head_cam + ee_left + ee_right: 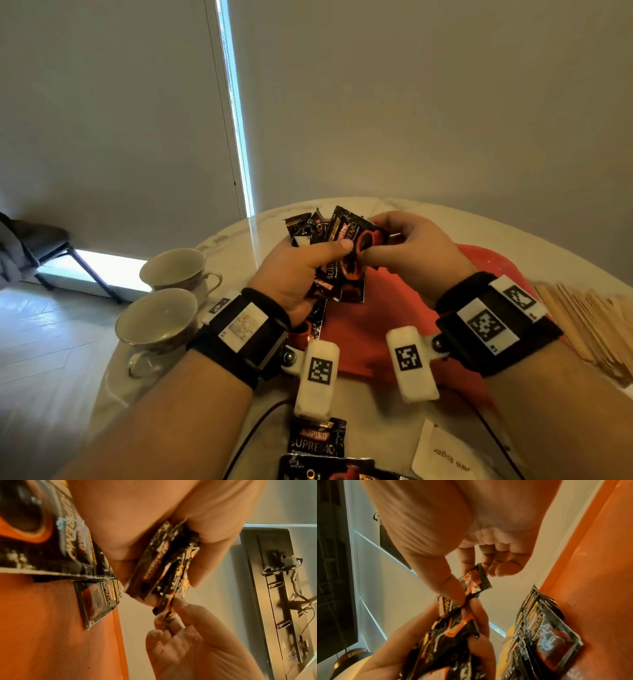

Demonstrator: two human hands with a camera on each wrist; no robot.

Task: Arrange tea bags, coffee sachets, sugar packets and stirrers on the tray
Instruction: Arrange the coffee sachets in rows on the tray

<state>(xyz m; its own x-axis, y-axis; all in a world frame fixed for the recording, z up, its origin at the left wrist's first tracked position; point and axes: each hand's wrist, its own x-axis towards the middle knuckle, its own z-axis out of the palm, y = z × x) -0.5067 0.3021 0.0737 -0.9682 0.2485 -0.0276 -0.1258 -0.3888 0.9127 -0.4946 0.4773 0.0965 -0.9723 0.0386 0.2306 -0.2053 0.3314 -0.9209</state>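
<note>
Gripping a fanned bunch of coffee sachets [317, 240] above the red tray's [486, 263] far edge, the left hand [298, 270] curled round them while the right hand [411, 246] pinched the top sachet [359, 233]. More sachets [544, 632] lay on the tray.

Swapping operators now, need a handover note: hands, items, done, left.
Left hand grips a bunch of coffee sachets above the red tray.
Right hand pinches one sachet from that bunch.
Done: some sachets already lie on the tray.
Left: the held bunch, loose sachets and a sugar packet near the table edge, and the wooden stirrers right of the tray. No tea bags in view.
</note>
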